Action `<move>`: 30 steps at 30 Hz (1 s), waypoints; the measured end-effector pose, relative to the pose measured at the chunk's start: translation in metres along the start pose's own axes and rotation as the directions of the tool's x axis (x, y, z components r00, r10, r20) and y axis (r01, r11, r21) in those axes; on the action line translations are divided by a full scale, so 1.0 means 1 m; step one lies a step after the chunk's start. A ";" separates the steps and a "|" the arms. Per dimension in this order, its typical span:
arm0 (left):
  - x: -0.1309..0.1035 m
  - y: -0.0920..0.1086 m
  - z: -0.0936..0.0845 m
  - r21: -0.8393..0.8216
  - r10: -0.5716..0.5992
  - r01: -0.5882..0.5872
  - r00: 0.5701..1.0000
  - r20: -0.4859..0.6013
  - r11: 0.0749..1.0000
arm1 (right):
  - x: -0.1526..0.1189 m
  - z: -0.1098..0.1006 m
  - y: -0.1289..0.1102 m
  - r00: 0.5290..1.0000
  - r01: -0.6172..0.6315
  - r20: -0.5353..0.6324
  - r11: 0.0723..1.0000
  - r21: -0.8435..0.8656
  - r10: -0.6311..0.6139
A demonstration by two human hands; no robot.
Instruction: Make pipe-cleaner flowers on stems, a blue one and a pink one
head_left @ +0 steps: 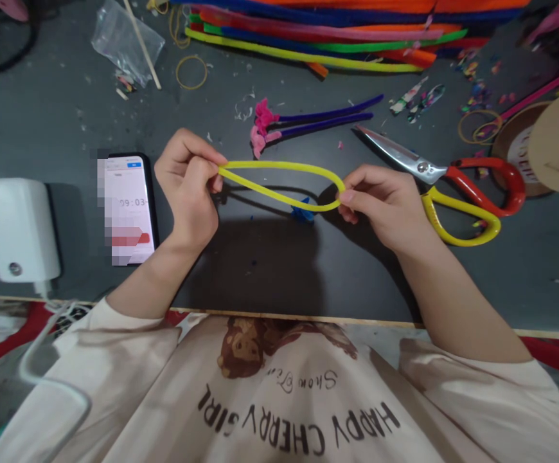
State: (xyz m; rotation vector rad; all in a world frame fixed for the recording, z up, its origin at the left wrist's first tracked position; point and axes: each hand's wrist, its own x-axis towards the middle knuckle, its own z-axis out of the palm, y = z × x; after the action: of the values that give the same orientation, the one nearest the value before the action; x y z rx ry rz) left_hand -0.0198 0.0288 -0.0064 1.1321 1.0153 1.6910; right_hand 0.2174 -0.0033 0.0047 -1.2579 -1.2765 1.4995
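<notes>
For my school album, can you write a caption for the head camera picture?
Two hands hold a bent yellow pipe cleaner above a dark table.

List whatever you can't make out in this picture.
All in the head view:
Ends of the yellow loop: hidden in the left hand's fingers.
Left side of the phone screen: covered by pixel blocks.
Lettering on the brown spool: partly behind the pale disc.
Colored stems: cut off by the top edge.
Blue piece: partly behind the loop, shape unclear.
</notes>
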 end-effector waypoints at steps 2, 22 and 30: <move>0.002 -0.002 0.000 -0.014 0.000 -0.001 1.000 -0.014 1.000 | -0.001 0.000 -0.001 1.000 0.009 0.027 1.000 -0.010 -0.009; 0.005 -0.004 -0.002 0.019 0.022 -0.021 1.000 -0.022 1.000 | -0.008 -0.003 0.003 0.954 0.292 0.035 0.892 -0.346 -0.299; 0.004 -0.006 -0.002 0.003 0.002 -0.002 0.999 -0.037 1.000 | -0.011 -0.001 0.007 0.849 0.502 0.092 0.741 -0.446 -0.520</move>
State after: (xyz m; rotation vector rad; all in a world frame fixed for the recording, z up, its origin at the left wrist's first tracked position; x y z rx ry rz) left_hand -0.0219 0.0340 -0.0115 1.1077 1.0406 1.7187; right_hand 0.2208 -0.0145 0.0001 -1.0700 -1.8401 0.7936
